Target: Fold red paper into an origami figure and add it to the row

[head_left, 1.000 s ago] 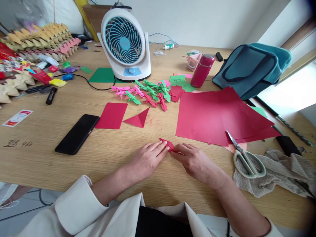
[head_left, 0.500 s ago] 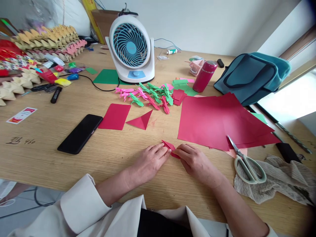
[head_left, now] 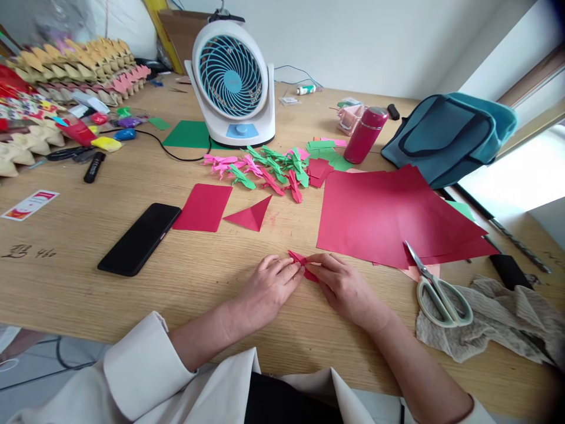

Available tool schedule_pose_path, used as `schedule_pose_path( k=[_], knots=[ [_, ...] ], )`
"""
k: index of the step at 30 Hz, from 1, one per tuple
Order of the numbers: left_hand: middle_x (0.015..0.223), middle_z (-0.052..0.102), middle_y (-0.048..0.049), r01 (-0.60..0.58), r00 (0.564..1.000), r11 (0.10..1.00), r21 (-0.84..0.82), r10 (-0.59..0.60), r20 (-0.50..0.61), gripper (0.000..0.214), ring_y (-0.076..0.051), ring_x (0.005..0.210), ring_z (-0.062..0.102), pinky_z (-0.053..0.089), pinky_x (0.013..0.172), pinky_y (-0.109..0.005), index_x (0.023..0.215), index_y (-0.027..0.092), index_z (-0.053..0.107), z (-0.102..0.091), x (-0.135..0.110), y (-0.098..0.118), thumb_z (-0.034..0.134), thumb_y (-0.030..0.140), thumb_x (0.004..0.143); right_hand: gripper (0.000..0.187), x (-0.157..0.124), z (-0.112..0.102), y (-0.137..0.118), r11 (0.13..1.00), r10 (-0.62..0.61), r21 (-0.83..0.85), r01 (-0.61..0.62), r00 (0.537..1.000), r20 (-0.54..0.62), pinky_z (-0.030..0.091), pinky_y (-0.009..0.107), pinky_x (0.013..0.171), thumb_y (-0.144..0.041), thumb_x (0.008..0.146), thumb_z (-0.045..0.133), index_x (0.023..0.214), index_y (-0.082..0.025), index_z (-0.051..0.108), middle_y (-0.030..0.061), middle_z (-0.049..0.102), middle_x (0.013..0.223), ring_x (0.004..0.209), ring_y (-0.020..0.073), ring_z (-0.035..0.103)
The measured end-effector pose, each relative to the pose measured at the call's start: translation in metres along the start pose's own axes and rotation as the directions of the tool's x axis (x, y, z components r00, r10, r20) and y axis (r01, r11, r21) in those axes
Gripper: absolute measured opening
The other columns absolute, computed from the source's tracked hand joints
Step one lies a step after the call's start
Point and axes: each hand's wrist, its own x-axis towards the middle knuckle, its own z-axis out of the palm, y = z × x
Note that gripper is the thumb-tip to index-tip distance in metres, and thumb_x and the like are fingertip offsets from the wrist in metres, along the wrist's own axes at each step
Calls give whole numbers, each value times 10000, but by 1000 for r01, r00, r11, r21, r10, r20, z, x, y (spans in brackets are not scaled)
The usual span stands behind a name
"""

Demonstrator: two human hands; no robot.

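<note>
A small folded piece of red paper (head_left: 302, 261) lies on the wooden table (head_left: 79, 235) in front of me. My left hand (head_left: 269, 288) presses its fingertips on the left side of the paper. From the right, my right hand (head_left: 346, 288) pinches the same piece, with fingers bent over it. Most of the paper is hidden under the fingers.
Large red sheets (head_left: 388, 212), scissors (head_left: 436, 288) on a grey cloth (head_left: 498, 321), a red rectangle (head_left: 202, 206), a red triangle (head_left: 251, 214), a black phone (head_left: 139, 238), folded pink, green and red shapes (head_left: 265, 165), a white fan (head_left: 232, 79), a red flask (head_left: 365, 134), a teal bag (head_left: 450, 132).
Both hands stay on the small red paper; the right fingers have shifted up over its top edge. The view has wobbled slightly.
</note>
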Motion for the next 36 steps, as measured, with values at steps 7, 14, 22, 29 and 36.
schedule_pose_path(
  k=[7,14,22,29,36],
  knots=[
    [1324,606,-86,-18,999,998,-59,16,-33,381,-229,1257,492,344,1090,-453,1332,152,530,5,-2,-8,464,143,957,315,2,1,0,1000,-9,25,9,1000,-19,509,422,990,-52,941,462,1193,-173,610,118,622,1190,1117,221,583],
    [1286,615,-84,-11,997,983,-181,-3,-75,392,-224,1206,516,396,1029,-404,1290,164,567,1,-3,-11,489,94,912,297,2,0,0,999,-20,41,20,1000,-17,527,417,941,-94,962,461,1207,-195,597,116,609,1176,1073,223,586],
    [1179,656,-70,4,990,956,-293,-46,-136,370,-207,1120,552,414,972,-380,1219,158,599,1,0,-14,480,50,886,330,1,-4,-5,998,0,-60,3,998,58,524,428,937,-81,964,450,1247,-186,583,127,599,1177,1058,232,577],
    [1204,638,-84,36,993,974,-225,-60,-102,362,-215,1103,562,419,967,-386,1261,162,579,0,0,-13,472,90,922,297,-1,4,-7,963,-24,-266,41,997,67,542,450,890,-92,973,423,1190,-136,621,163,613,1163,1011,258,582],
    [1247,616,-100,44,998,997,-70,-46,-31,337,-236,1109,558,430,946,-399,1289,142,548,1,1,-8,467,141,962,259,-1,7,-8,954,-21,-298,33,999,42,552,433,856,-70,943,477,1126,-126,651,158,628,1126,979,262,585]
  ],
)
